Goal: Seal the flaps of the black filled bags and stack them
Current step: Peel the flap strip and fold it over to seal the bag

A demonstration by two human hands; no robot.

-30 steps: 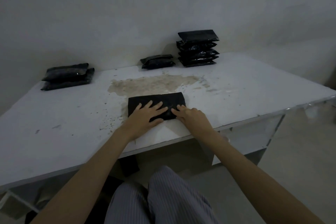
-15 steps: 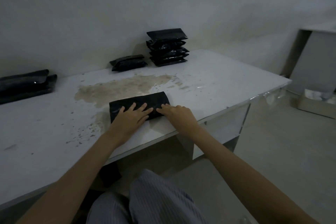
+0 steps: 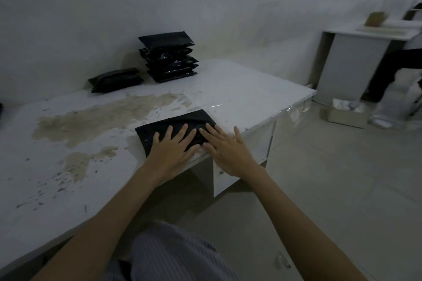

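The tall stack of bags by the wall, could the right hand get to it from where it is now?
Probably yes. The right hand lies flat on the bag near the table edge, holding nothing, and the bare tabletop between it and the stack has nothing in the way.

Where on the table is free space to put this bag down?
Bare white tabletop lies right of the tall stack, up to the table's right edge. The near-left part is stained. Crowded: both hands cover the bag.
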